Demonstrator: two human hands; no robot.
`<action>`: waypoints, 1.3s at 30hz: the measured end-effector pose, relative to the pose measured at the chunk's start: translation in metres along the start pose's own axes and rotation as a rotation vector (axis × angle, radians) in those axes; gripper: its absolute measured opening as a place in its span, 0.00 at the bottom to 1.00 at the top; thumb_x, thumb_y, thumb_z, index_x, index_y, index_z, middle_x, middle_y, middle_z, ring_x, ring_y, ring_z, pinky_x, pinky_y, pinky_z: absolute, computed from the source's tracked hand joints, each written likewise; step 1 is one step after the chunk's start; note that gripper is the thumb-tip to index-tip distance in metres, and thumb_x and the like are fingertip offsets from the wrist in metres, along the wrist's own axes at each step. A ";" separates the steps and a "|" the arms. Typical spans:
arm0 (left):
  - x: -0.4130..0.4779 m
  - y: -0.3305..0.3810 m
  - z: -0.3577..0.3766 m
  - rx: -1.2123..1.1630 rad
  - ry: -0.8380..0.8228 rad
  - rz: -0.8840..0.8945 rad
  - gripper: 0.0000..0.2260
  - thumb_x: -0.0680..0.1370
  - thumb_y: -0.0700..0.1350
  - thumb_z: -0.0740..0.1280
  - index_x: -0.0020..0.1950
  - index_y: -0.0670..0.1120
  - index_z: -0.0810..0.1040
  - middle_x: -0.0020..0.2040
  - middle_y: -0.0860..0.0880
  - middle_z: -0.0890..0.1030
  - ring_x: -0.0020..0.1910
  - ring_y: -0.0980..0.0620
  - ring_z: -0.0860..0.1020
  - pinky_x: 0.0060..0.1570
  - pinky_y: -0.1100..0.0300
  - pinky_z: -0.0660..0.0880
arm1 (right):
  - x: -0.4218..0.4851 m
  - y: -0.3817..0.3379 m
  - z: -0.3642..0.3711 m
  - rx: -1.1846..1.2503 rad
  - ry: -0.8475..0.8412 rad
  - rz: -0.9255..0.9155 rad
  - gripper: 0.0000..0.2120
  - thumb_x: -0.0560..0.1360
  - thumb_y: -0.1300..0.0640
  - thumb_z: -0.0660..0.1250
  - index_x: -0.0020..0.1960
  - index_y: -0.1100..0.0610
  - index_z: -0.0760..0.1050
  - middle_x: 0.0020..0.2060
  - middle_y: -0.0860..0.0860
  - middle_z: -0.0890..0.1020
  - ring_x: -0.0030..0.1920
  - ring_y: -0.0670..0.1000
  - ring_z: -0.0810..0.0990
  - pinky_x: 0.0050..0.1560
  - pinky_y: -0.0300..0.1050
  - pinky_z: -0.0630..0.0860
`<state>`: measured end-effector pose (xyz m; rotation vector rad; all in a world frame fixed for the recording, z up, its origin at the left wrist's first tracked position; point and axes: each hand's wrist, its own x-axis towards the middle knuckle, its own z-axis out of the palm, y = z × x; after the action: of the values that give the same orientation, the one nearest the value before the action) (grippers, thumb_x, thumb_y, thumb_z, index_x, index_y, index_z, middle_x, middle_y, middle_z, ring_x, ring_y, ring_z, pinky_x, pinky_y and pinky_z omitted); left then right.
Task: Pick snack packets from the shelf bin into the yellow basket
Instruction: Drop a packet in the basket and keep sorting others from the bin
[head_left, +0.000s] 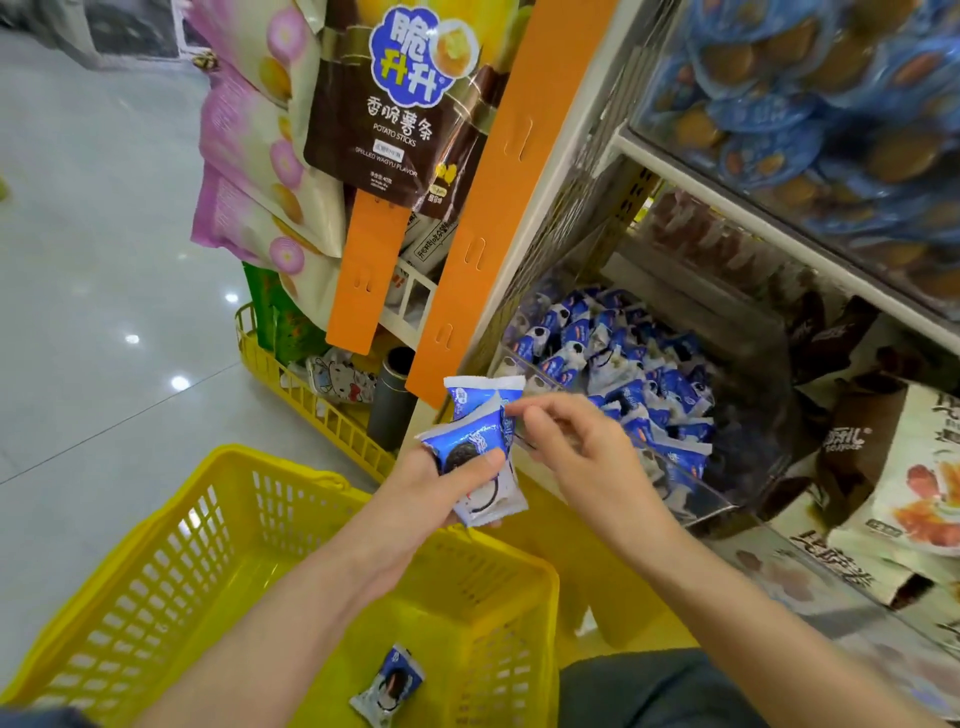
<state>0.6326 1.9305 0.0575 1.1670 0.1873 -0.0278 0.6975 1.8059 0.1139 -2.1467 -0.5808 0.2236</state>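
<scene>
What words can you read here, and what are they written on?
"脆升升": blue cloud badge on the brown hanging bag.
"香脆薯条": same bag, under the badge.
"POTATO STICKS": same bag.
"GRILLED WAGYU FLAVOR": same bag, lower down.
The small print at the bag's bottom, the blue packets and the boxes on the right are too blurred to read.

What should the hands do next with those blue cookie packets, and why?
Probably lower the left hand and drop its blue packets into the yellow basket. It grips several right above the basket, only one packet lies inside, and the right hand seems to pinch the top one's edge.
</scene>
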 end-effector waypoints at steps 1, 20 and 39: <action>0.000 0.000 -0.001 0.015 -0.005 -0.006 0.14 0.74 0.46 0.67 0.59 0.47 0.76 0.49 0.46 0.84 0.45 0.50 0.83 0.43 0.58 0.80 | 0.003 0.001 -0.002 0.015 0.021 0.029 0.06 0.77 0.56 0.62 0.54 0.51 0.74 0.51 0.48 0.78 0.51 0.44 0.78 0.53 0.38 0.75; 0.012 0.000 -0.002 0.019 0.051 -0.001 0.14 0.78 0.44 0.64 0.63 0.53 0.70 0.49 0.46 0.83 0.45 0.46 0.83 0.45 0.54 0.80 | 0.107 0.064 -0.084 -0.533 0.325 0.299 0.17 0.75 0.51 0.66 0.55 0.64 0.76 0.49 0.59 0.81 0.48 0.56 0.79 0.49 0.49 0.74; 0.017 0.002 0.000 0.006 0.104 -0.085 0.17 0.77 0.44 0.64 0.66 0.53 0.68 0.49 0.49 0.82 0.37 0.58 0.83 0.32 0.67 0.77 | 0.139 0.074 -0.051 -0.157 0.173 0.466 0.16 0.74 0.54 0.68 0.33 0.56 0.65 0.39 0.63 0.79 0.39 0.57 0.82 0.53 0.55 0.79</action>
<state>0.6492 1.9326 0.0563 1.1663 0.3295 -0.0424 0.8615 1.7991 0.0922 -2.4018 0.0092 0.2470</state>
